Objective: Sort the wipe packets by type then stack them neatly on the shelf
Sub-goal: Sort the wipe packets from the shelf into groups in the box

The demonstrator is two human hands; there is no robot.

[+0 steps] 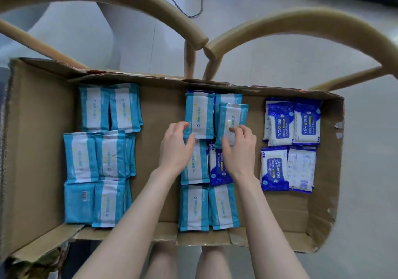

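Note:
Wipe packets lie in a flattened cardboard box (38, 117). Light-blue packets (101, 156) fill the left group in several stacks. Dark-blue alcohol wipe packets (290, 143) form the right group. The middle group is mostly light blue, with one dark-blue packet (217, 168) among them. My left hand (176, 147) grips the near edge of a light-blue packet (201, 115) in the middle group. My right hand (240, 147) holds a tilted light-blue packet (230, 119) beside it, fingers curled over its near end.
Two curved wooden chair backs (301, 24) arch beyond the box's far edge, over a grey floor with a thin cable (193, 2). Bare cardboard shows between the three groups and at the far left. My knees are under the box's near edge.

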